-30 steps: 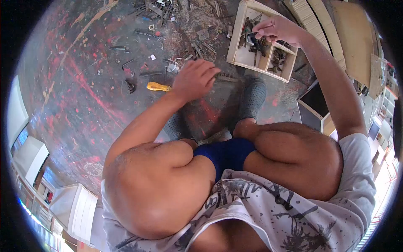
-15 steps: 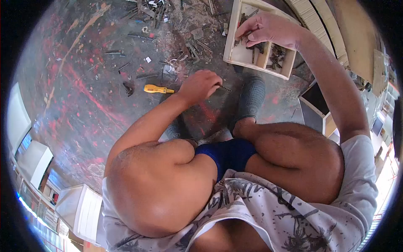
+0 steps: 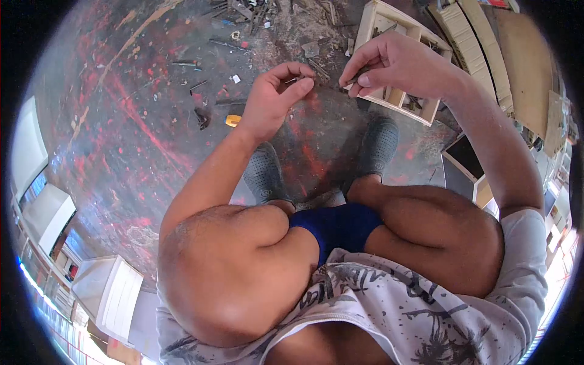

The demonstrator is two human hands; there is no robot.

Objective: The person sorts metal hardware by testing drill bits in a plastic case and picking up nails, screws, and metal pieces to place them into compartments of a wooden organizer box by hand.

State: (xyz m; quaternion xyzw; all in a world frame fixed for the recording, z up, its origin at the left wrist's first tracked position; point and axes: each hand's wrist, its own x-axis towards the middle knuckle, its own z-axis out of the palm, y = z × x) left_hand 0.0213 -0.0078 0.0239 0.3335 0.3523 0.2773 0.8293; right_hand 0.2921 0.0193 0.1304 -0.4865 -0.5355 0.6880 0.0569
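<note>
My left hand (image 3: 271, 100) is raised over the floor, thumb and forefinger pinched on a thin metal piece (image 3: 297, 79), mostly hidden by the fingers. Facing it, my right hand (image 3: 392, 64) pinches a small dark piece (image 3: 354, 79) whose kind I cannot make out. Behind the right hand stands a pale wooden box (image 3: 421, 115) with compartments, where several small dark metal pieces lie. A screwdriver's yellow handle (image 3: 232, 120) shows beside my left wrist; the rest is hidden.
Metal bits and scraps (image 3: 243, 9) litter the paint-stained floor (image 3: 140, 140) ahead. Dark clogs (image 3: 264, 173) are on my feet, under my hands. Cardboard strips (image 3: 474, 52) and a brown board (image 3: 523, 67) lie to the right of the box.
My right hand has come out of the box toward the left with a small dark piece. My left hand has risen and turned, fingertips now facing the right hand. The view has shifted slightly.
</note>
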